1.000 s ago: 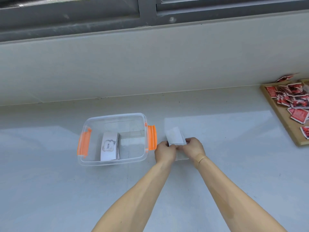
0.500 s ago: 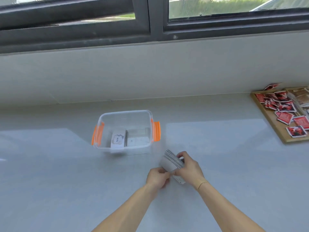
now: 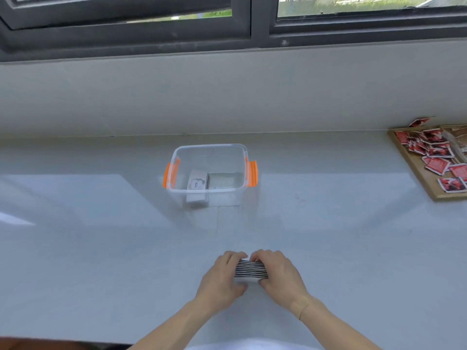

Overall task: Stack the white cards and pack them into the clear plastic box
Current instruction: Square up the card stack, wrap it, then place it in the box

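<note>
partly done: one card stack [image 3: 197, 183] sits in the clear box [image 3: 208, 147] mid-bench; my left hand [image 3: 222, 279] and right hand [image 3: 279, 275] clamp a second stack [image 3: 250, 269] near the front edge, not yet packed.

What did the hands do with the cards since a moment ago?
Both hands, left hand and right hand, pulled the stack of white cards away from beside the clear plastic box and toward the person. The stack now stands on edge between them, squeezed from both sides. The cards already in the box and the red packets on the wooden board stayed put.
</note>
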The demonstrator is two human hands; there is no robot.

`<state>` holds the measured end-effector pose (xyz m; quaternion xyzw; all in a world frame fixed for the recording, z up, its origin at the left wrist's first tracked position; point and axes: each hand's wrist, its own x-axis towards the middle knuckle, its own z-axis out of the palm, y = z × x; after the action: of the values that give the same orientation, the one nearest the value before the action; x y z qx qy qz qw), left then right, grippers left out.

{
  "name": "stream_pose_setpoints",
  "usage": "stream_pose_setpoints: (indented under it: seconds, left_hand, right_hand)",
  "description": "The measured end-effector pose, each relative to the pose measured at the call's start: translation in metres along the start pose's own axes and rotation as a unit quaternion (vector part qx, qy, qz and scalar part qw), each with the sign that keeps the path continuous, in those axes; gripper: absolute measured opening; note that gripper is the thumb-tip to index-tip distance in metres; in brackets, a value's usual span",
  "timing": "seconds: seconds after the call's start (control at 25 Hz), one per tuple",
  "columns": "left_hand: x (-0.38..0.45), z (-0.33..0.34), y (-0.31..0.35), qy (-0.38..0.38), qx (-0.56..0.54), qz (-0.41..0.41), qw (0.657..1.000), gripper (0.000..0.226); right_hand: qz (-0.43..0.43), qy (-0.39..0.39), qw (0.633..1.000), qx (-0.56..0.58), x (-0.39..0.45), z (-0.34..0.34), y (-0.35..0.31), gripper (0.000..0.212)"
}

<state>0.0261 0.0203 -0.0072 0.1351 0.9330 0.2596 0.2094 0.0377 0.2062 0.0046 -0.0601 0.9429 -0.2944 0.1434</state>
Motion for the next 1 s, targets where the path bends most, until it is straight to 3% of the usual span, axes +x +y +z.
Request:
stream_pose_setpoints:
  seconds: [0.2, 0.48, 0.8, 1.0]
  left_hand:
    - [-0.013, 0.001, -0.016, 0.056, 0.048, 0.020, 0.997, 0.037]
    - [-0.011, 0.005, -0.026, 0.037, 0.135, 0.021, 0.990, 0.035]
    - [-0.006, 0.003, -0.033, 0.053, 0.119, 0.033, 0.991, 0.034]
    - [0.005, -0.015, -0.036, 0.122, 0.099, 0.039, 0.987, 0.034]
  right_hand:
    - [-0.067, 0.033, 0.997, -0.024, -0.005, 0.020, -0.012, 0.048]
    - [-0.092, 0.023, 0.978, -0.187, -0.004, 0.032, -0.016, 0.032]
    - [-0.068, -0.002, 0.976, -0.205, 0.002, 0.023, -0.027, 0.037]
    - [-0.085, 0.048, 0.975, -0.197, 0.026, 0.009, -0.037, 0.039]
